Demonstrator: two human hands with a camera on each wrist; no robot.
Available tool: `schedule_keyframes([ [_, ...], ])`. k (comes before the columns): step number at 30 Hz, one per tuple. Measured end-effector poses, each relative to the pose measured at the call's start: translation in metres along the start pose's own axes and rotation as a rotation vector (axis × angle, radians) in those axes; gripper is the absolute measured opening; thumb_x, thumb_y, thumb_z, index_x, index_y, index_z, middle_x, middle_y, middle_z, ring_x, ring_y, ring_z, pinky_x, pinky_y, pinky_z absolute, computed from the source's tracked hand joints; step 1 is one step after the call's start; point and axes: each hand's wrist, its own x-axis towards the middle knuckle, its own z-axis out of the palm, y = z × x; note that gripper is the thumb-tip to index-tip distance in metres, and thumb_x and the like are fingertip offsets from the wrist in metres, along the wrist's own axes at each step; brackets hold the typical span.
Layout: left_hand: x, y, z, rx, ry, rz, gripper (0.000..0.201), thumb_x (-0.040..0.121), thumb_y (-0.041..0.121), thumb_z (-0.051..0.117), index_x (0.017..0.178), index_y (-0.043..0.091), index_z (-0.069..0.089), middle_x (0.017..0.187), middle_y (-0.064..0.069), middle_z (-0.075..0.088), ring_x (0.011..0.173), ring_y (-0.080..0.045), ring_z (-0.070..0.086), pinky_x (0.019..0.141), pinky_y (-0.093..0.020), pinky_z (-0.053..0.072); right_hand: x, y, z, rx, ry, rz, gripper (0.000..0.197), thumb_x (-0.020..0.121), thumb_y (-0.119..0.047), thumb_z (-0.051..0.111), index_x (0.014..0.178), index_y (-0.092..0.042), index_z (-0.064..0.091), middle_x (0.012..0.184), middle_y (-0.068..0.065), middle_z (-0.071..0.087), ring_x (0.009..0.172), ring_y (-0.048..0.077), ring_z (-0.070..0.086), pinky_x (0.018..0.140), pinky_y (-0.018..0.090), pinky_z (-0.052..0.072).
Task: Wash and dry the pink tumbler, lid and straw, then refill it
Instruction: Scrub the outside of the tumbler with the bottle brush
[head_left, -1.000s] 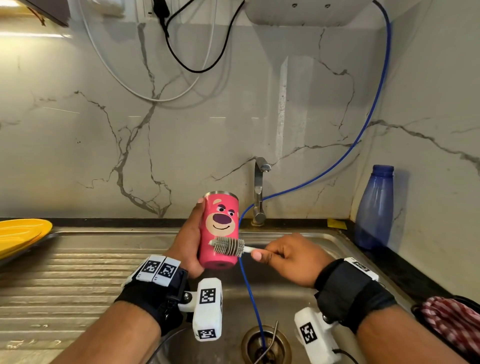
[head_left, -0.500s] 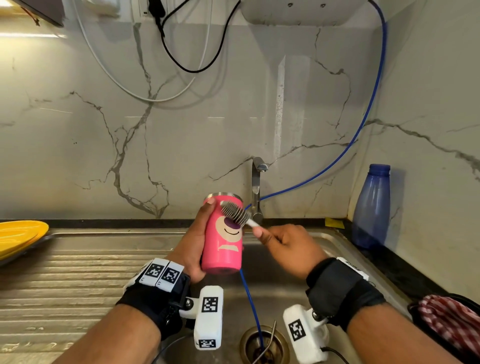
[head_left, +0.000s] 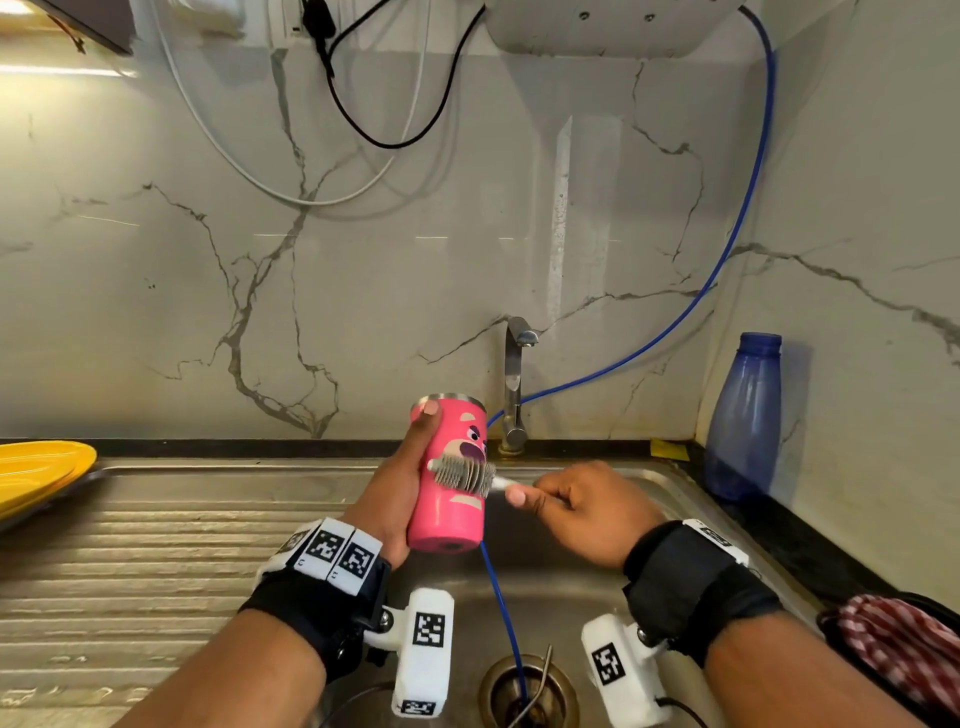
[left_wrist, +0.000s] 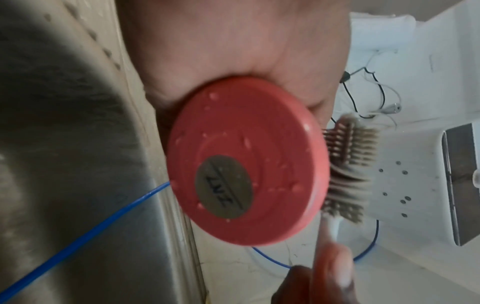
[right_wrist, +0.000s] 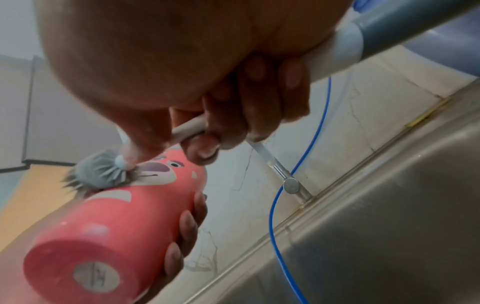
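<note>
While the pink tumbler (head_left: 451, 483) was gripped upright over the sink (head_left: 649, 488) by the left hand (head_left: 402, 488), its long axis running twelve to six, a bottle brush (head_left: 464, 472) was held by the right hand (head_left: 576, 506), fingers curled round its handle, from three o'clock; the bristles seemingly touched the tumbler's side.

We see the tumbler (head_left: 451, 499) before the tap (head_left: 514, 395), over the sink (head_left: 649, 499); bottle (head_left: 744, 415) right of the tap, plate (head_left: 36, 473) far left.
</note>
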Motion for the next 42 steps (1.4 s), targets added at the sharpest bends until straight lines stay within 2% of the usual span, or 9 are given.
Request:
schedule_keyframes([
  [7, -0.001, -0.005, 0.008, 0.061, -0.071, 0.009, 0.065, 0.097, 0.069, 0.030, 0.125, 0.018, 0.061, 0.102, -0.018, 0.075, 0.083, -0.031, 0.074, 0.069, -0.041, 0.062, 0.002, -0.007, -0.005, -0.020, 0.196, 0.153, 0.065, 0.090, -0.075, 0.026, 0.059, -0.020, 0.044, 0.054, -0.001, 0.046, 0.055, 0.019, 0.046, 0.053, 0.033, 0.034],
  [14, -0.003, -0.007, 0.006, 0.043, -0.042, -0.018, 0.059, 0.095, 0.067, 0.040, 0.122, 0.019, 0.060, 0.099, -0.018, 0.076, 0.083, -0.033, 0.074, 0.073, -0.043, 0.061, 0.006, -0.005, 0.000, 0.085, 0.210, 0.200, 0.064, 0.091, -0.072, 0.028, 0.059, -0.019, 0.043, 0.054, -0.002, 0.045, 0.054, 0.017, 0.043, 0.052, 0.031, 0.033],
  [18, -0.001, 0.000, 0.000, -0.110, -0.006, -0.017, 0.062, 0.094, 0.067, 0.043, 0.125, 0.017, 0.062, 0.109, -0.018, 0.075, 0.092, -0.032, 0.073, 0.079, -0.046, 0.059, 0.005, -0.003, 0.003, 0.133, 0.096, 0.119, 0.067, 0.086, -0.077, 0.031, 0.058, -0.017, 0.040, 0.053, -0.002, 0.039, 0.052, 0.015, 0.036, 0.054, 0.032, 0.029],
  [21, 0.002, 0.004, -0.007, -0.215, -0.002, -0.018, 0.064, 0.094, 0.067, 0.044, 0.122, 0.013, 0.064, 0.099, -0.016, 0.074, 0.085, -0.032, 0.071, 0.076, -0.047, 0.059, 0.003, -0.003, 0.010, 0.181, -0.035, -0.007, 0.077, 0.080, -0.087, 0.029, 0.060, -0.013, 0.042, 0.056, 0.000, 0.037, 0.052, 0.014, 0.033, 0.056, 0.034, 0.030],
  [26, 0.002, 0.003, -0.013, -0.235, -0.020, -0.044, 0.069, 0.091, 0.069, 0.049, 0.125, 0.010, 0.062, 0.098, -0.019, 0.073, 0.082, -0.035, 0.072, 0.071, -0.048, 0.061, -0.001, -0.003, 0.010, 0.186, -0.177, -0.053, 0.069, 0.081, -0.084, 0.039, 0.055, -0.021, 0.042, 0.052, -0.003, 0.035, 0.049, 0.012, 0.032, 0.054, 0.032, 0.029],
  [30, 0.001, 0.001, -0.007, -0.032, -0.014, 0.002, 0.065, 0.093, 0.068, 0.045, 0.125, 0.014, 0.061, 0.102, -0.019, 0.075, 0.087, -0.033, 0.074, 0.076, -0.050, 0.061, -0.001, 0.001, 0.004, 0.077, -0.077, 0.002, 0.076, 0.075, -0.091, 0.029, 0.059, -0.019, 0.047, 0.052, -0.001, 0.039, 0.049, 0.012, 0.036, 0.055, 0.033, 0.032],
  [34, -0.002, -0.002, 0.003, 0.118, -0.036, 0.014, 0.065, 0.088, 0.072, 0.046, 0.124, 0.020, 0.062, 0.110, -0.021, 0.073, 0.100, -0.040, 0.072, 0.088, -0.054, 0.058, 0.001, 0.000, -0.005, 0.045, 0.127, 0.112, 0.068, 0.086, -0.078, 0.031, 0.059, -0.017, 0.044, 0.052, -0.002, 0.043, 0.053, 0.017, 0.042, 0.053, 0.033, 0.032],
  [38, -0.004, -0.003, 0.013, 0.164, -0.055, 0.000, 0.061, 0.089, 0.072, 0.046, 0.122, 0.022, 0.060, 0.107, -0.018, 0.075, 0.099, -0.038, 0.073, 0.087, -0.052, 0.059, 0.003, -0.003, -0.011, 0.059, 0.242, 0.193, 0.068, 0.089, -0.075, 0.026, 0.064, -0.017, 0.049, 0.053, -0.002, 0.045, 0.053, 0.017, 0.045, 0.051, 0.031, 0.033],
  [42, -0.005, -0.005, 0.012, 0.164, -0.042, -0.001, 0.057, 0.090, 0.071, 0.045, 0.121, 0.025, 0.059, 0.104, -0.016, 0.076, 0.096, -0.035, 0.074, 0.082, -0.049, 0.060, 0.002, -0.007, -0.012, 0.123, 0.232, 0.205, 0.064, 0.086, -0.075, 0.025, 0.062, -0.018, 0.044, 0.053, -0.003, 0.041, 0.053, 0.016, 0.041, 0.051, 0.031, 0.031],
])
